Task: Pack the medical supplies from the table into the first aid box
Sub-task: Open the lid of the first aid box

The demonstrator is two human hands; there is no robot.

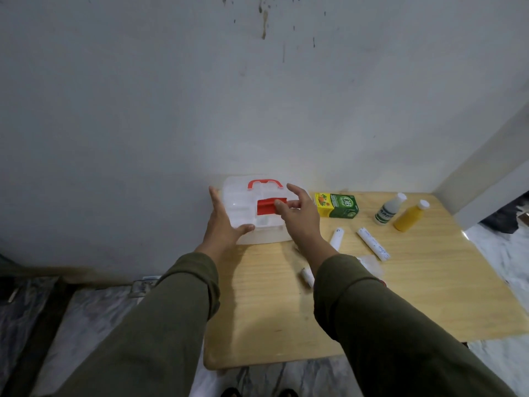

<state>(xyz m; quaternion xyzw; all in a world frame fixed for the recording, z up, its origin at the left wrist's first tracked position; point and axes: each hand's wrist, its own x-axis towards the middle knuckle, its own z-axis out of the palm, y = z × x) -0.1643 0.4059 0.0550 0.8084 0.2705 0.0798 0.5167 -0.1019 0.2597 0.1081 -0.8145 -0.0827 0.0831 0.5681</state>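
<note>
A clear plastic first aid box (243, 207) with a red handle and a red latch (269, 206) stands at the table's far left, against the wall. My left hand (221, 224) rests open against the box's left side, thumb at its front corner. My right hand (299, 213) hovers at the box's right, thumb touching the red latch, fingers spread. On the table lie two white tubes (337, 238) (373, 243), a small white roll (307, 277), a green and yellow carton (337, 205), a white bottle (390, 209) and a yellow bottle (410, 215).
The light wooden table (272, 310) stands in a corner between a grey wall and a white ledge at right. A clear plastic wrapper (369, 263) lies beside my right forearm. Marble floor shows around the table.
</note>
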